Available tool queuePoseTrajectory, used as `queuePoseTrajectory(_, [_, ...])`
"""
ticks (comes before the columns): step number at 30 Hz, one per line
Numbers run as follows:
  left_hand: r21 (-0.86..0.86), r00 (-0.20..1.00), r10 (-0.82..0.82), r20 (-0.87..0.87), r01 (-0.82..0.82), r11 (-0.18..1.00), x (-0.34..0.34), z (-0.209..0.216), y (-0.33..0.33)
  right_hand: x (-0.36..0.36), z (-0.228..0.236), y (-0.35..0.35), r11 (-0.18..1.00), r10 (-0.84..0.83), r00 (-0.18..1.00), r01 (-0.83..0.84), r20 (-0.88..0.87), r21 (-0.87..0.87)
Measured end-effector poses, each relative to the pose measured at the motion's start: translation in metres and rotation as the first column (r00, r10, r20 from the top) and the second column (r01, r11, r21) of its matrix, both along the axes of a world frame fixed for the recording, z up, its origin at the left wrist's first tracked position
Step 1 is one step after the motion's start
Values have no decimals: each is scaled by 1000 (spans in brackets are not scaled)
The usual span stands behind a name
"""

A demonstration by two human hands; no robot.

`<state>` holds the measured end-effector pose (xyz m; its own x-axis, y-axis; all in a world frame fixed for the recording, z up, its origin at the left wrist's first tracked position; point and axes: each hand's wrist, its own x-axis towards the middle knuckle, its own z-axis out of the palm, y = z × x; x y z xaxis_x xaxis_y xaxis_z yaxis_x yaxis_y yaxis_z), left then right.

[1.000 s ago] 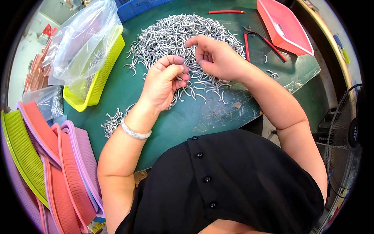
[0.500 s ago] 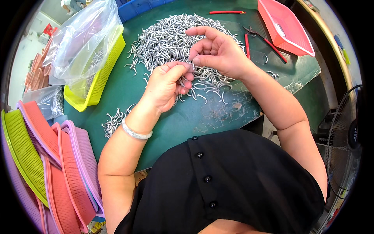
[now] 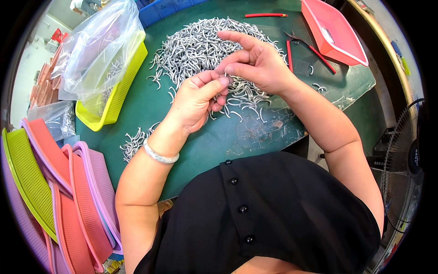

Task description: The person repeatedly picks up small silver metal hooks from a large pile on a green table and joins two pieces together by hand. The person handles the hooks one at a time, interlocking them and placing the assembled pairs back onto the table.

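Note:
My left hand (image 3: 197, 99), with a pale bangle (image 3: 159, 155) on its wrist, is closed, thumb against forefinger, on a small curved grey metal piece (image 3: 226, 75). Thumb and a bent finger of my right hand (image 3: 261, 66) close on the upper end of that same piece, while its forefinger stays stretched out to the left. The fingertips hide most of the piece. Behind and below both hands lies a big heap of similar curved grey pieces (image 3: 191, 48) on the green tabletop (image 3: 219, 146). A smaller pile (image 3: 133, 145) sits beside my left forearm.
On the left stand a lime basket (image 3: 119, 98) with a clear plastic bag (image 3: 96, 55) and stacked coloured baskets (image 3: 86, 201). Red-handled pliers (image 3: 319, 55), a red-handled tool (image 3: 266, 15) and a pink basket (image 3: 335, 34) lie far right. A fan (image 3: 401, 164) stands at right.
My right thumb and bent finger have come in to the left and closed at my left fingertips, where they were apart before. My left hand has barely shifted.

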<state>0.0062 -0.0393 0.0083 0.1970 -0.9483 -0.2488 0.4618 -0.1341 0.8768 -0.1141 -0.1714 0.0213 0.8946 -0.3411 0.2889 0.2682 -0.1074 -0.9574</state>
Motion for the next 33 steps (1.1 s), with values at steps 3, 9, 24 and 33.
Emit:
queuePoseTrajectory(3, [-25,999,-26,-40,25,999,3,-1,0,3,-6,-5,997,-65,997,67,45,-40])
queuePoseTrajectory(9, [-54,993,-8,-120,2,999,5,-2,0,1,-19,-14,523,-198,974,8,-112,-852])
queuePoseTrajectory(24, [-71,959,17,-284,-39,997,11,-4,0,2,-14,-4,602,-193,964,-29,-180,-798])
queuePoseTrajectory(33, [-50,943,28,-333,-48,998,12,-6,0,4,-22,-4,538,-187,979,34,-79,-843])
